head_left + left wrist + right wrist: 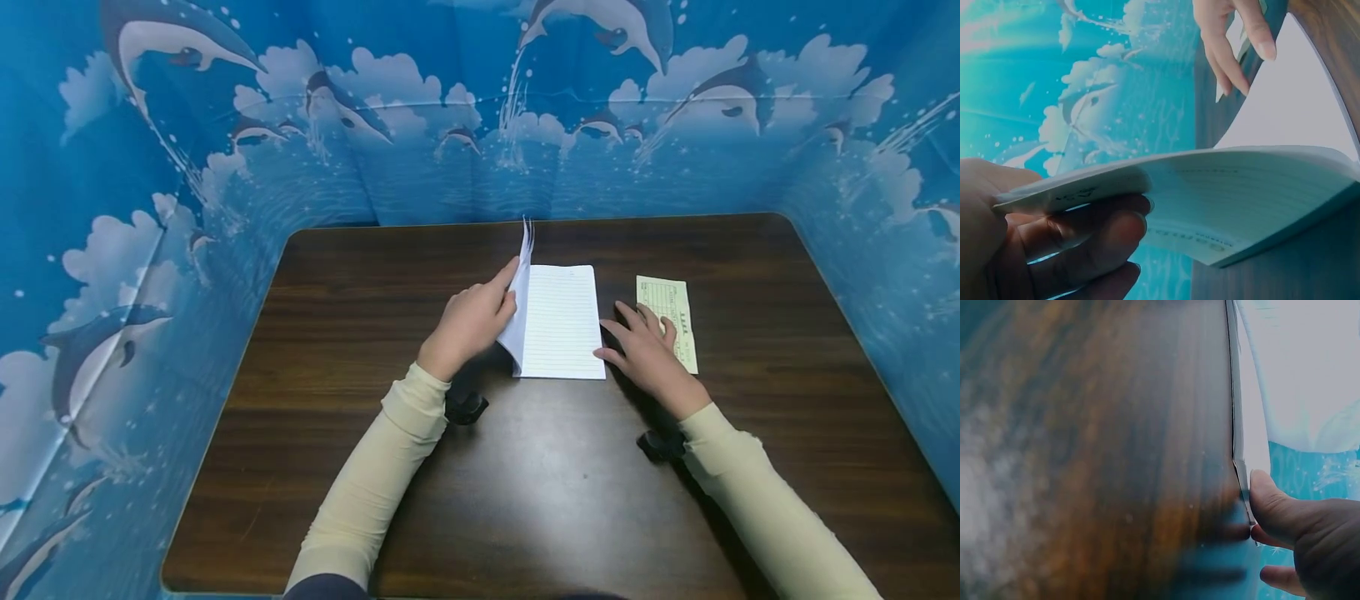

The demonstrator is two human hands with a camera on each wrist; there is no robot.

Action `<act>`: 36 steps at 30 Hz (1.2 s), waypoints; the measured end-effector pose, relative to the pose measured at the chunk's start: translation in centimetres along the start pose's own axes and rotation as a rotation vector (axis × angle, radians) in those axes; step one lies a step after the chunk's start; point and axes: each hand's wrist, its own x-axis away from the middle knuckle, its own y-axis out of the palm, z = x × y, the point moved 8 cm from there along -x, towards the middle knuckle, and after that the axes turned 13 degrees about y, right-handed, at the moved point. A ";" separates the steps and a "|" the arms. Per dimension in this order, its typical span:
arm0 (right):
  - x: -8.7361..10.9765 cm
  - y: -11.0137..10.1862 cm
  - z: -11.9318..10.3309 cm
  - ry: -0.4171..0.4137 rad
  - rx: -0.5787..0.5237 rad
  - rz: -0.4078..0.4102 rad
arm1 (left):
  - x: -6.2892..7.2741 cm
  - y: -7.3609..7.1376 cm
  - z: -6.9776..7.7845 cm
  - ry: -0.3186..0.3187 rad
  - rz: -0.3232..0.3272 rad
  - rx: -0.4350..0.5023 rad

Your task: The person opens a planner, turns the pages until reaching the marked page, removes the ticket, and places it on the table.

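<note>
A notebook [562, 325] lies on the table with a ruled white page showing, its left cover and some leaves raised nearly upright. My left hand [471, 323] pinches that raised part; in the left wrist view its fingers curl under the bent cover [1191, 181], which carries faint print. Beside the notebook's right edge is my right hand [647, 350], its fingers spread and relaxed. The thumb tip in the right wrist view is right at the page edge [1254, 431]. A pale green printed slip [671, 304] lies to the right, partly hidden behind the right hand.
The dark wood-grain table [337, 333] has rounded corners. A blue curtain [420, 175] with dolphins and clouds surrounds its back and sides. Black wrist cameras sit under both wrists, the left one [467, 408] near the notebook's lower left corner.
</note>
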 end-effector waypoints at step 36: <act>0.8 -3.3 1.9 -0.018 -0.080 0.134 | -5.6 11.8 6.2 -0.215 -0.291 -0.238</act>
